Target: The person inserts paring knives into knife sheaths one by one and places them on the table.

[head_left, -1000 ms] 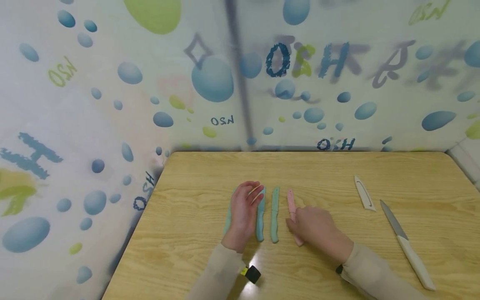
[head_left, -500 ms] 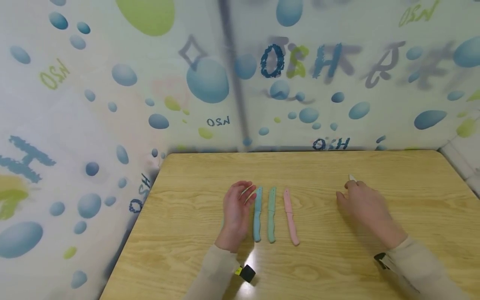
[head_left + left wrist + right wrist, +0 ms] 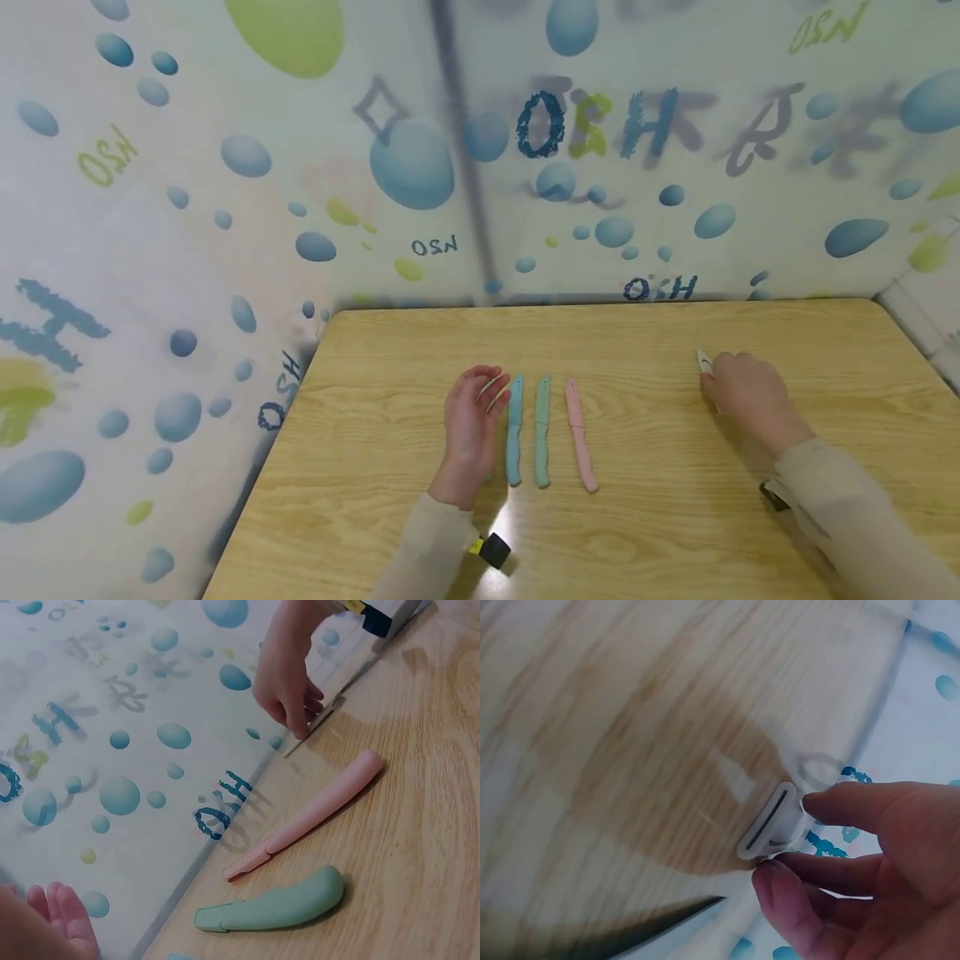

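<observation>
My right hand (image 3: 753, 396) pinches a white knife sheath (image 3: 769, 821) between thumb and fingers at the right of the table; its slotted end faces the right wrist camera. Only the sheath's tip shows past my fingers in the head view. A white-handled knife lies close by, its dark blade (image 3: 660, 924) visible in the right wrist view and mostly hidden under my arm in the head view. My left hand (image 3: 468, 429) hovers relaxed, holding nothing, left of a blue sheathed knife (image 3: 513, 433). It covers most of another green knife.
Right of the blue knife, a green sheathed knife (image 3: 542, 433) and a pink sheathed knife (image 3: 581, 437) lie in a row on the wooden table (image 3: 637, 517). A patterned wall covering (image 3: 570, 200) stands along the table's far edge.
My right hand has let go of the pink knife, moved right and taken hold of the white sheath. My left hand stays almost in place over the leftmost knife.
</observation>
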Demonstrator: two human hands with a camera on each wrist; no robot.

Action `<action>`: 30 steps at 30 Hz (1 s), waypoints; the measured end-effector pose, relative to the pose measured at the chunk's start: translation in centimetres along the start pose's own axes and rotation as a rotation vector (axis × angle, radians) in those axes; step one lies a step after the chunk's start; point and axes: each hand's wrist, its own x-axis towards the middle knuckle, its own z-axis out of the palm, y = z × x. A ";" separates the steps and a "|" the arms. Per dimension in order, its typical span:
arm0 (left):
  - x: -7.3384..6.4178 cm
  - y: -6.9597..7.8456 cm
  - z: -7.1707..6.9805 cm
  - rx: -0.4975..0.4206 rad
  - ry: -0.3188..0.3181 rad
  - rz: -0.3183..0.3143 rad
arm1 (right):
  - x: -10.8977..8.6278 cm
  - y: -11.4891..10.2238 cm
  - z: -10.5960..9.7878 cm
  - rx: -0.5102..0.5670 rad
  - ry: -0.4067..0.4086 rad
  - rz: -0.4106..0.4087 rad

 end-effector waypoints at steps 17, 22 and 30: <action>-0.1 -0.3 0.1 0.015 -0.012 -0.010 | 0.3 -4.3 1.9 0.061 -0.056 -0.039; -0.6 -0.8 0.7 0.035 -0.031 -0.021 | -0.4 -6.3 2.7 0.037 0.016 -0.098; -0.7 -2.0 3.1 0.219 -0.189 -0.047 | -1.3 -6.3 1.2 0.080 -0.059 -0.014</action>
